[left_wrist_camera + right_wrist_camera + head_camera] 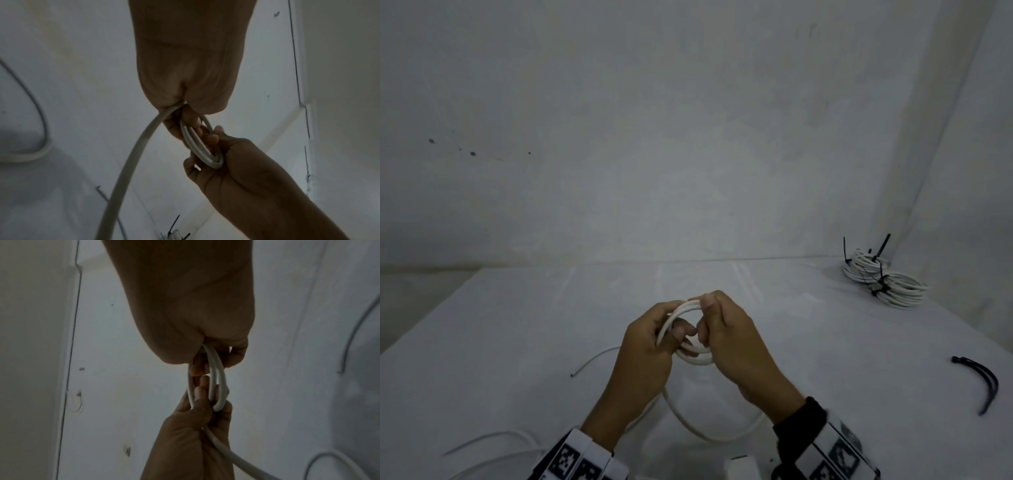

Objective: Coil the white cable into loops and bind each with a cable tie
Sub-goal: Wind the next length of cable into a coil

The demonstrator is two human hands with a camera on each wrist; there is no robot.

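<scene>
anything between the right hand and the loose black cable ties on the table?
Nothing visible. The black cable ties lie on bare table to the right of the right hand. But that hand, like the left hand, grips the small white cable coil, so it isn't free to reach.

A white table [517, 342] is carrying everything here. Bound cable coils [883, 281] (black ties sticking up from them) are sitting at its far right corner. Loose black cable ties [983, 380] are lying near the right edge. Slack white cable [709, 428] is trailing across the near side, and a thin wire [592, 361] is curving at left.
</scene>
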